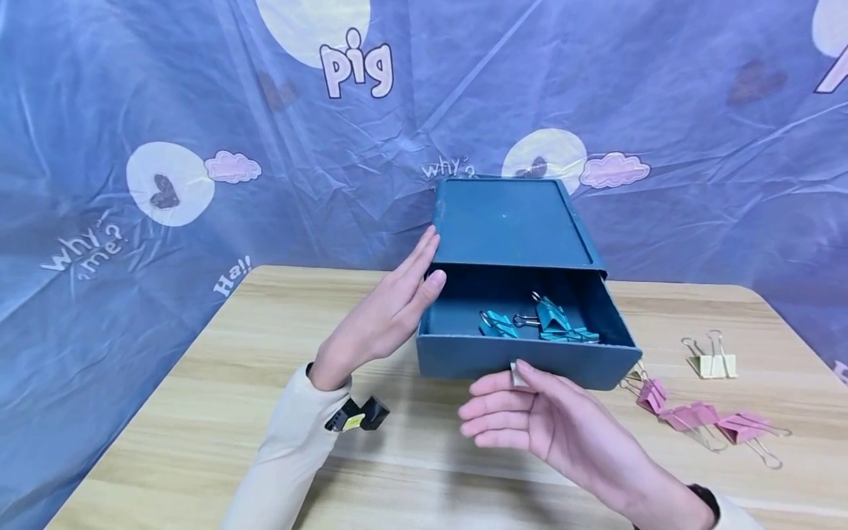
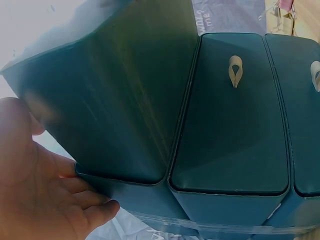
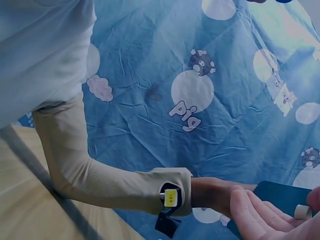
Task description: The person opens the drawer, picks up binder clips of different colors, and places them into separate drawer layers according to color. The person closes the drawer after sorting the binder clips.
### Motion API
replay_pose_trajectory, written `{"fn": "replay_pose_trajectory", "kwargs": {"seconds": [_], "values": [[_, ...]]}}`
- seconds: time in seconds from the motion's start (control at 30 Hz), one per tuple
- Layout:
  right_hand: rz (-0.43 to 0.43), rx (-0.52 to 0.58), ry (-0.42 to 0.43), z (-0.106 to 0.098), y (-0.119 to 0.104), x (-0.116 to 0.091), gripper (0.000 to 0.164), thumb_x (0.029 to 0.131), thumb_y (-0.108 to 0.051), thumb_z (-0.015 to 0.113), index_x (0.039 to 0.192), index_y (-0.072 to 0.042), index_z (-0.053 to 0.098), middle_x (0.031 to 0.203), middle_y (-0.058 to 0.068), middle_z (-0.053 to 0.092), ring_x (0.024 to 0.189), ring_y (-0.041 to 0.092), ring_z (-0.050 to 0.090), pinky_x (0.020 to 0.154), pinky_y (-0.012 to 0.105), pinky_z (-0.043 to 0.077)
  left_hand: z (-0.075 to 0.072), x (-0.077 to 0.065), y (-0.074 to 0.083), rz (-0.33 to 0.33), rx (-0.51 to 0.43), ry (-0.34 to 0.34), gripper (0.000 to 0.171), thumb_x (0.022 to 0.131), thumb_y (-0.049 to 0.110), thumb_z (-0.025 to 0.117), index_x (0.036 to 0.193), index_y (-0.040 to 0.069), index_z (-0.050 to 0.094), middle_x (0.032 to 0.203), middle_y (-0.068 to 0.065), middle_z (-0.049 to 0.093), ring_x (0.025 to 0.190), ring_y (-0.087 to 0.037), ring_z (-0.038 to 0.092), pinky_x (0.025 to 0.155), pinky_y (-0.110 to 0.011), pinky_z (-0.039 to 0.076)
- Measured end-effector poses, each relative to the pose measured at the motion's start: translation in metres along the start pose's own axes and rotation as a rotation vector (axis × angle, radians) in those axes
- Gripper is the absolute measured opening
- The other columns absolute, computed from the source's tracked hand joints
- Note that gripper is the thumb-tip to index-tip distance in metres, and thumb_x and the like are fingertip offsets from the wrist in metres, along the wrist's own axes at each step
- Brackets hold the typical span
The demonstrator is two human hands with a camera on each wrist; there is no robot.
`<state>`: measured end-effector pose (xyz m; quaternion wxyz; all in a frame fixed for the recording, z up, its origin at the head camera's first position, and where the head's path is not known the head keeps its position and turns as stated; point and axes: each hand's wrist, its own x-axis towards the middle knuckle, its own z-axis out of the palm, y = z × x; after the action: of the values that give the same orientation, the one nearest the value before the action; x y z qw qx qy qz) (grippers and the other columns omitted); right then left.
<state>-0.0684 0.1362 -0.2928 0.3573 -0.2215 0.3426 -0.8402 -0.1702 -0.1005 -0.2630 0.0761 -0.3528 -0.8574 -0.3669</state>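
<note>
A dark teal drawer cabinet (image 1: 510,221) stands on the table with its top drawer (image 1: 464,358) pulled out. Several turquoise binder clips (image 1: 553,318) lie inside that drawer. My left hand (image 1: 391,309) rests along the cabinet's left side, fingers fairly straight; in the left wrist view its fingers lie by the cabinet's edge. At the drawer front, my right hand (image 1: 543,419) pinches a small pale pull tab (image 1: 517,377) between thumb and index finger, the other fingers loosely bent. Two lower drawers, each with a loop tab (image 2: 235,71), appear closed in the left wrist view.
To the drawer's right lie three pink binder clips (image 1: 692,416) in a row. A cream binder clip (image 1: 717,366) stands behind them, and another is partly hidden by the drawer corner. A blue printed cloth (image 1: 331,147) hangs behind the wooden table (image 1: 218,383).
</note>
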Motion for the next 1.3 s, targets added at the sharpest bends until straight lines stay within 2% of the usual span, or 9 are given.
{"fn": "replay_pose_trajectory", "kwargs": {"seconds": [0.27,0.53,0.7,0.87,1.1,1.3], "values": [[-0.034,-0.068,0.0,0.002,-0.004,0.002,0.051,0.109,-0.017,0.013,0.127,0.013,0.05,0.123,0.029,0.059,0.115,0.037,0.058,0.101,0.044,0.044,0.0,0.001,0.0,0.006,-0.007,-0.009,0.07,0.104,0.052,0.018,0.154,0.004,0.013,0.162,-0.002,0.003,0.145,-0.006,0.005,0.118,-0.031,0.011],[-0.069,-0.218,0.075,0.004,-0.01,0.004,0.049,0.109,-0.017,0.017,0.124,0.013,0.052,0.119,0.028,0.062,0.111,0.037,0.061,0.098,0.045,0.046,-0.001,0.002,0.0,0.006,-0.018,-0.004,0.068,0.105,0.05,0.017,0.154,0.003,0.015,0.162,-0.002,0.004,0.145,-0.005,0.004,0.118,-0.031,0.011],[-0.081,-0.229,0.092,0.0,-0.01,0.007,0.048,0.109,-0.017,0.018,0.123,0.013,0.053,0.118,0.027,0.063,0.11,0.036,0.062,0.097,0.045,0.046,-0.001,0.002,0.001,0.007,-0.014,-0.004,0.067,0.105,0.049,0.018,0.154,0.004,0.015,0.162,-0.002,0.004,0.145,-0.005,0.004,0.118,-0.031,0.011],[-0.107,-0.226,0.064,-0.005,-0.011,0.01,0.048,0.109,-0.015,0.017,0.124,0.014,0.052,0.118,0.027,0.063,0.111,0.037,0.062,0.096,0.045,0.047,0.0,0.002,0.0,0.011,-0.012,-0.001,0.067,0.105,0.049,0.018,0.154,0.004,0.014,0.162,-0.002,0.004,0.145,-0.005,0.004,0.118,-0.031,0.011],[-0.096,-0.233,0.109,-0.007,-0.013,0.013,0.048,0.109,-0.018,0.019,0.124,0.011,0.054,0.118,0.026,0.064,0.112,0.036,0.061,0.097,0.044,0.046,0.0,0.002,-0.001,0.008,-0.017,-0.006,0.068,0.105,0.05,0.017,0.154,0.003,0.014,0.162,-0.002,0.004,0.145,-0.005,0.004,0.118,-0.031,0.011],[-0.096,-0.235,0.099,-0.01,-0.013,0.016,0.048,0.109,-0.018,0.019,0.125,0.013,0.051,0.119,0.027,0.063,0.114,0.036,0.06,0.098,0.045,0.046,0.0,0.001,-0.002,0.008,-0.02,-0.004,0.068,0.105,0.05,0.017,0.154,0.003,0.014,0.162,-0.002,0.004,0.145,-0.006,0.004,0.118,-0.031,0.012]]}}
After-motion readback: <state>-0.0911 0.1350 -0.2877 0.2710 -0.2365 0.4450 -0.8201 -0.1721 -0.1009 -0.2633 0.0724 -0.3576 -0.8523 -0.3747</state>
